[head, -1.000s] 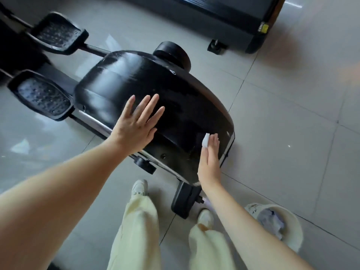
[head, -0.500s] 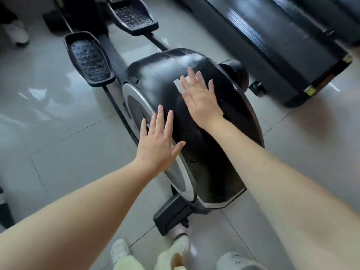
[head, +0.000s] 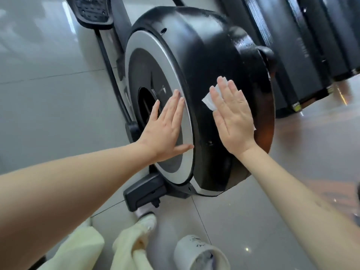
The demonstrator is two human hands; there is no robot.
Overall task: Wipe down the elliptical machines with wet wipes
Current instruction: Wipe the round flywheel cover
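Note:
The elliptical's black flywheel housing (head: 204,55) fills the middle of the head view, with a silver ring and dark disc on its left face. My right hand (head: 232,117) lies flat, fingers straight, on the black curved cover and presses a white wet wipe (head: 208,99) against it; the wipe's corners stick out beside the fingers. My left hand (head: 165,129) rests flat, fingers straight, on the silver ring and dark disc of the side face.
A black foot pedal (head: 91,10) is at the top left. A treadmill deck (head: 303,55) runs along the right. A white bucket (head: 200,254) stands on the grey tiled floor by my shoe (head: 146,219). The machine's black base foot (head: 144,193) is nearby.
My right hand has slid the wipe down the black cover toward me. My left hand stays flat on the side disc. The view has moved closer and lower beside the housing.

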